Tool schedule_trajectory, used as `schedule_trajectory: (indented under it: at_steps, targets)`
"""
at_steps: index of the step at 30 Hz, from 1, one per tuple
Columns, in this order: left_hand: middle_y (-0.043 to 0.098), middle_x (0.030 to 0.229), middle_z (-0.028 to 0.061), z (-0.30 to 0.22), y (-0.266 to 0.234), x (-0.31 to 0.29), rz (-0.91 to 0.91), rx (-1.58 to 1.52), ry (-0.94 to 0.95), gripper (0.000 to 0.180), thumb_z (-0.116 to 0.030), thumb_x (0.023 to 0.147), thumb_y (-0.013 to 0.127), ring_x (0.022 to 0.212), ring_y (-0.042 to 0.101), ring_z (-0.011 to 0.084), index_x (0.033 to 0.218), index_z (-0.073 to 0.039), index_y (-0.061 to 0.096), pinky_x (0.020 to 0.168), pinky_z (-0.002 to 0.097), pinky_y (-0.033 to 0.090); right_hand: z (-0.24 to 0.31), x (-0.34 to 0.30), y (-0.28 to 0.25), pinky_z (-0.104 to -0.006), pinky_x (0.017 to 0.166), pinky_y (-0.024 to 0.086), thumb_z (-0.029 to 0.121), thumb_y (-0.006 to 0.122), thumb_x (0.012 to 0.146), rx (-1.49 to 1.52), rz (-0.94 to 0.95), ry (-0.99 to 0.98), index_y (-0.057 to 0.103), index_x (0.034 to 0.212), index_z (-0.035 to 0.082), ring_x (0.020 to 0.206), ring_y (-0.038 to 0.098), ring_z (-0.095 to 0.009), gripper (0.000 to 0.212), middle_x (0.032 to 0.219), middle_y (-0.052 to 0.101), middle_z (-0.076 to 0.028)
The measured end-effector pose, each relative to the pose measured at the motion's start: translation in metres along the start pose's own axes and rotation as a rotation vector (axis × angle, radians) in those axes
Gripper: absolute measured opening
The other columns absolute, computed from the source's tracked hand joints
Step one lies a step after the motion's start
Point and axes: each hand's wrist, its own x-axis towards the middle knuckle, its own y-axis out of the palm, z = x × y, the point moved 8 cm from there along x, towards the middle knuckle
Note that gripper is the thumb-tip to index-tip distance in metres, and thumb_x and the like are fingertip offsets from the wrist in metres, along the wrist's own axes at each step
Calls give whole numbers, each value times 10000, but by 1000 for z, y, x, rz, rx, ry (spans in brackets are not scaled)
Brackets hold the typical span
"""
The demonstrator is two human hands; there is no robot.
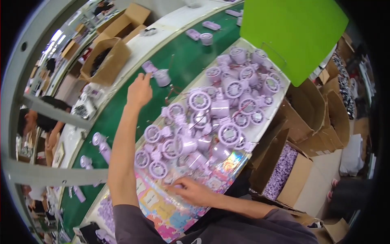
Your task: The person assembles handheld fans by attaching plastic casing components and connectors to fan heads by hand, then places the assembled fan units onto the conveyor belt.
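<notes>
My left hand [140, 90] reaches over the green conveyor belt [178, 61], its fingers closed at a lilac plastic handheld-fan part [150, 67]. Joined or close to that part is a cup-shaped lilac fan housing [162, 77], with thin wires trailing near it. My right hand [193, 192] is low over the colourful printed table cover [156, 205], at the near edge of a big heap of lilac fan housings [219, 108]. Its fingers are curled together; what they hold, if anything, I cannot make out.
More lilac fan parts [206, 39] lie farther along the belt and at its near left. A bright green panel [292, 36] rises beyond the heap. Cardboard boxes [298, 179] stand at the right. A grey metal frame [61, 175] crosses the left; another person [50, 122] is beyond.
</notes>
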Motion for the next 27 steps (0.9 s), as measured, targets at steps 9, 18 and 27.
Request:
schedule_trajectory:
  at_steps: [9, 18, 27]
  targets:
    - [432, 1404, 256, -9, 81, 46, 90, -314, -61, 619, -66, 759, 764, 1210, 533, 490, 1326, -207, 560, 1077, 510, 452, -2, 4, -6, -376, 859, 545, 146, 618, 965, -13, -110, 53, 583, 1288, 43, 1037, 627, -282, 341, 1121, 609, -102]
    - [653, 1144, 45, 16, -43, -78, -162, -1500, -488, 613, -80, 834, 774, 948, 632, 141, 1398, -78, 535, 759, 281, 498, -3, 4, -16, -382, 868, 506, 46, 704, 878, 42, -136, 42, 624, 1160, 32, 1003, 600, -305, 294, 1092, 563, -119]
    - [603, 1184, 184, -30, -97, -298, -470, -1746, -656, 546, -144, 899, 600, 887, 720, 312, 1407, -21, 440, 757, 426, 606, -1, -1, -23, -338, 709, 512, -23, 685, 834, 18, -241, 77, 701, 1188, 70, 855, 616, -250, 366, 998, 559, -113]
